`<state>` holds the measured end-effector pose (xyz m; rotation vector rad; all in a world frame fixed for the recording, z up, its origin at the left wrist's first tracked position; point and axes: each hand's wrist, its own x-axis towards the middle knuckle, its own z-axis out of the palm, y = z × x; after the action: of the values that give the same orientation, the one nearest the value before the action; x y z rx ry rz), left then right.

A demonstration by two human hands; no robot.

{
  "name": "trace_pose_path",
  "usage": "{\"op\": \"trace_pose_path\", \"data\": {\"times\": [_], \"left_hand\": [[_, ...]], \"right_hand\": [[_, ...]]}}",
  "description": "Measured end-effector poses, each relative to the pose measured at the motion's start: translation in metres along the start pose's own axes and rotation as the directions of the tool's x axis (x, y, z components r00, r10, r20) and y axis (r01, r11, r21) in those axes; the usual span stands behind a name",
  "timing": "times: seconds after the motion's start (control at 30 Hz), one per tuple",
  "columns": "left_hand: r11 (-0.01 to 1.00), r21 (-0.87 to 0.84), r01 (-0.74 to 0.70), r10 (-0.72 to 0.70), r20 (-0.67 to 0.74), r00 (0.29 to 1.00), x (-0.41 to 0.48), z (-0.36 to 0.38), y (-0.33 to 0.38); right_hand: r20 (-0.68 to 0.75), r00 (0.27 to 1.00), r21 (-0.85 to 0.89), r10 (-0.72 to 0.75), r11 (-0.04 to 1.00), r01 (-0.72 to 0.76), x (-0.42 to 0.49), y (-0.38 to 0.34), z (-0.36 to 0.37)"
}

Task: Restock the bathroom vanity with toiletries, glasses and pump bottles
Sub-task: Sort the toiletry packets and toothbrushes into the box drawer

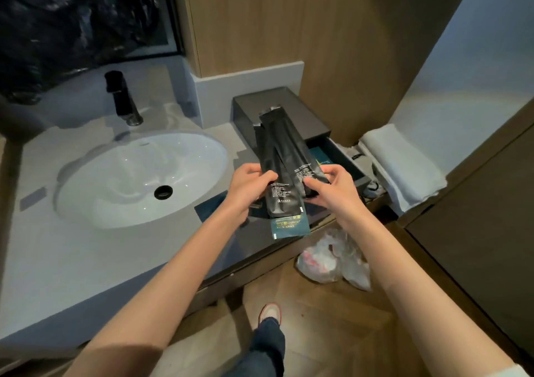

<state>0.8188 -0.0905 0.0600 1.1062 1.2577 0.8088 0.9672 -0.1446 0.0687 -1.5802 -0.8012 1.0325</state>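
Several long black toiletry sachets [281, 157] are fanned out between my two hands, above the right end of the vanity counter [86, 255]. My left hand [250, 187] pinches the lower left sachet with its thumb on top. My right hand [332, 187] grips the lower ends of the right-hand sachets. A small teal packet [289, 226] shows just below the black ones; whether a hand holds it or it lies on the counter is unclear. Behind the sachets stands a dark amenity box [291, 108] with its drawer [344, 160] pulled open, teal packets inside.
A white oval sink [138, 180] with a black faucet [121, 96] fills the counter's left half. A rolled white towel [401, 165] lies right of the drawer. A crumpled plastic bag [335, 258] sits on the wooden floor. My shoe [270, 313] is below.
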Motion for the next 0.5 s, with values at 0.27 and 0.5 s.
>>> {"op": "trace_pose_path", "data": {"times": [0.27, 0.5], "left_hand": [[0.996, 0.079, -0.033, 0.043, -0.132, 0.99, 0.128, 0.014, 0.026], [0.931, 0.362, -0.056, 0.126, -0.175, 0.976, 0.196, 0.028, 0.029]], "right_hand": [[0.044, 0.997, 0.011, 0.065, 0.998, -0.065, 0.102, -0.027, -0.015], [0.021, 0.999, 0.006, 0.028, 1.0, -0.028, 0.151, -0.035, -0.024]]}}
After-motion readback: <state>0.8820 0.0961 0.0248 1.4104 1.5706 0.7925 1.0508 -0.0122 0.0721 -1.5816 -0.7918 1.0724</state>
